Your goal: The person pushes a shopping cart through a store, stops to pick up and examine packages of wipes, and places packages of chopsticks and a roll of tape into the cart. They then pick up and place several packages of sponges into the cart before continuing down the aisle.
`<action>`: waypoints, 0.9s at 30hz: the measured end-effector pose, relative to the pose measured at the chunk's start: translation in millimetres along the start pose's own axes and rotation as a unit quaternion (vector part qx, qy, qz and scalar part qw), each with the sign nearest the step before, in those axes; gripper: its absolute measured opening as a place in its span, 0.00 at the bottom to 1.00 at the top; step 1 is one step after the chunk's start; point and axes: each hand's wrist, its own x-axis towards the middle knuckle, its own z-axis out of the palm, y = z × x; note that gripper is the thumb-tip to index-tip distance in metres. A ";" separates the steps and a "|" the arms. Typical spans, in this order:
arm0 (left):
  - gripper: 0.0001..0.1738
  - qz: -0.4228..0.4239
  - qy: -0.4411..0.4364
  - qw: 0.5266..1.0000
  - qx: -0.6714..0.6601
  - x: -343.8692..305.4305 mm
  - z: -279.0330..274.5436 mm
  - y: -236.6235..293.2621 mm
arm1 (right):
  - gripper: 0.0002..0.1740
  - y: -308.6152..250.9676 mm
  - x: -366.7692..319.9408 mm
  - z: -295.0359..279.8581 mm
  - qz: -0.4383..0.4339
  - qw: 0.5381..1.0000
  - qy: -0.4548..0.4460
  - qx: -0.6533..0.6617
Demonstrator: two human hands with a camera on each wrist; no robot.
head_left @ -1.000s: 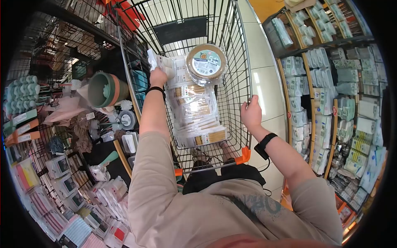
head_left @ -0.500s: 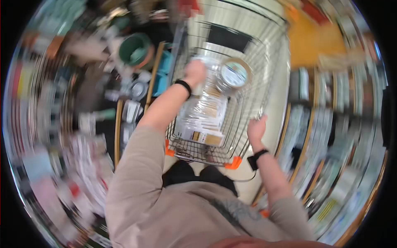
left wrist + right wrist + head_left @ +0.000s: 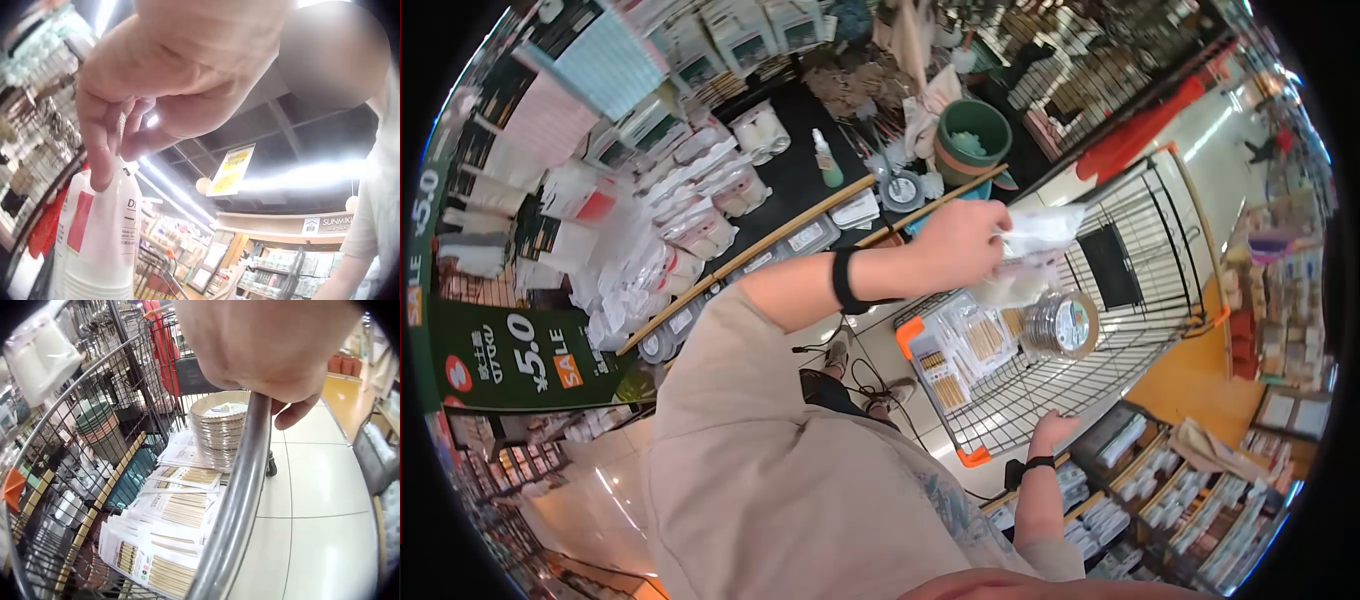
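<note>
My left hand [image 3: 965,245] pinches the top of a clear plastic bag [image 3: 1040,232] above the cart's left side. In the left wrist view the fingers grip the bag's gathered end, and white stacked cups [image 3: 97,275] hang inside it. My right hand [image 3: 269,350] curls round the metal side rail [image 3: 234,525] of the shopping cart. Inside the cart, a wrapped stack of round brown-rimmed containers [image 3: 219,428] stands beside several flat packs of wooden sticks [image 3: 169,569], which lie overlapping on the cart floor.
Shelves with wrapped goods [image 3: 700,220] and a green bucket [image 3: 972,140] stand along the left. More shelves [image 3: 1140,470] line the right. A green sale sign [image 3: 525,350] hangs at far left; cables lie on the floor near the feet.
The head view has swung round toward the left-hand shelves. My left hand has lifted the bag up from inside the cart. My right hand still holds the cart's side.
</note>
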 end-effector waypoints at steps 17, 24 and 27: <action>0.14 -0.185 0.332 0.907 0.180 -156.4 -212.2 -193.4 | 0.23 -16.5 -2.7 -13.7 0.040 0.998 -0.045 -0.034; 0.12 -0.176 0.294 0.905 0.253 -189.0 -190.9 -352.4 | 0.23 -17.3 -4.6 -13.4 0.041 0.998 -0.044 -0.031; 0.12 -0.170 0.266 0.911 0.267 -204.0 -184.3 -391.5 | 0.24 -30.6 -14.8 -20.7 0.053 0.997 -0.047 -0.039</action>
